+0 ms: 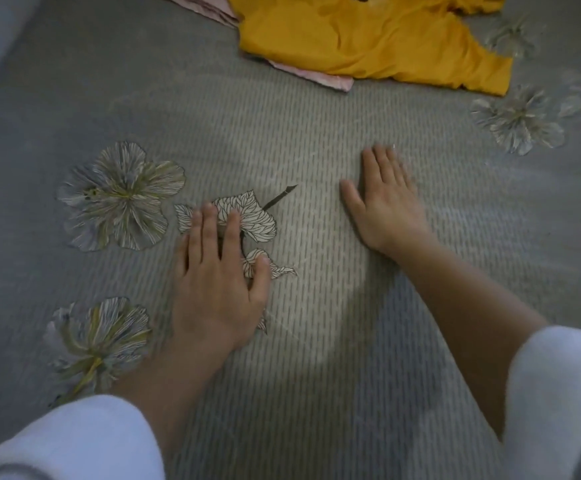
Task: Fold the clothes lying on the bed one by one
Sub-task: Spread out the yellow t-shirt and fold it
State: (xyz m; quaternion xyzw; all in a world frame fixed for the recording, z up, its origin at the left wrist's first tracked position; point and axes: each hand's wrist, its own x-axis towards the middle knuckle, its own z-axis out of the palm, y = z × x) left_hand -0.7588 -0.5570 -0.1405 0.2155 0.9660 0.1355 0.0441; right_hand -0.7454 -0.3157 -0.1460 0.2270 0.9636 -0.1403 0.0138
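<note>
Nearest us, our left hand [213, 282] and right hand [386, 202] lie flat on the bed [316, 375], fingers straight, holding nothing, probably bracing us or smoothing the cover. Farther off, the crumpled yellow garment [368, 39] lies unfolded atop a pink cloth [337, 82].

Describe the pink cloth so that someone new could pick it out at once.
At the far end of the grey flowered bedspread lies a crumpled yellow garment. The pink cloth sits under it, showing only as a pale strip and corner along the garment's near left edge. It alone is pink and mostly covered.
</note>
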